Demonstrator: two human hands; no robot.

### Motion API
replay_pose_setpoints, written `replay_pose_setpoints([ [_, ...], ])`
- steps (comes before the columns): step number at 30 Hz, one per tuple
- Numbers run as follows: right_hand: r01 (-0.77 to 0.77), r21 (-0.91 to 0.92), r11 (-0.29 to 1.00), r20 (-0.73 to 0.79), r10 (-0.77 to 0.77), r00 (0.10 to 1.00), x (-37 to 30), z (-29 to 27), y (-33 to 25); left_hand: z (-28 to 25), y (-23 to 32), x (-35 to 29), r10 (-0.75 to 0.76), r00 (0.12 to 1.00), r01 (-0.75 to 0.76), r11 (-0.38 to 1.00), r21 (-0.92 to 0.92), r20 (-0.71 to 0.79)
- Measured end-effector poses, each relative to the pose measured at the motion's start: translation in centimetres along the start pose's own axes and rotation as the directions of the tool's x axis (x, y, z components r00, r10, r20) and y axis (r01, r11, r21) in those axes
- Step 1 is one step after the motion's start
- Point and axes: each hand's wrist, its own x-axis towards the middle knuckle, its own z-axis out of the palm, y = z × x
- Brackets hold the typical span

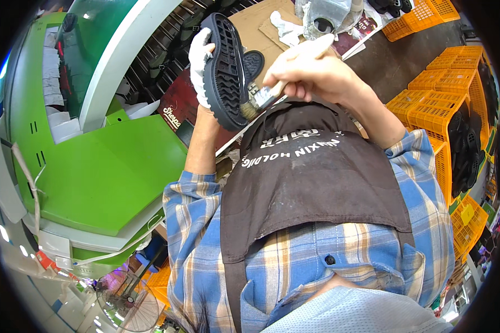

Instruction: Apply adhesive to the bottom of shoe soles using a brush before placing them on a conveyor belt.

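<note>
My left hand (199, 66), in a white glove, grips a black shoe sole (225, 72) by its left edge and holds it up on end. The sole's ribbed and gridded face shows. My right hand (311, 69) is closed round the handle of a brush (264, 99), with white covering on part of its fingers. The brush's pale bristles touch the lower right edge of the sole. Just behind stands a second black sole (254, 64), partly hidden by the first one and lying over the cardboard.
Beyond my hands lie cardboard (255, 22), crumpled white paper (288, 29) and a plastic-wrapped pot (323, 22). A green machine (105, 183) fills the left, beside a rod conveyor (158, 53). Orange crates (433, 111) with black soles stack up at right. A fan (129, 302) stands lower left.
</note>
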Motion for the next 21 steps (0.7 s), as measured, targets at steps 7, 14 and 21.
replay_pose_setpoints([
  [7,0.259,-0.162,0.952,-0.102,-0.278,0.955,0.4,-4.9,-2.1,0.2,8.0,-0.1,-0.404,0.890,0.456,0.820,-0.347,0.214],
  [14,0.565,-0.606,0.559,0.409,-0.391,0.825,2.0,-3.7,-3.3,-0.8,9.7,-1.7,-0.551,0.682,0.678,0.229,-0.698,0.482],
  [21,0.461,-0.876,0.139,0.224,-0.730,0.646,2.4,-7.2,2.1,1.1,10.1,-2.2,-0.437,0.768,0.610,0.277,-0.742,0.468],
])
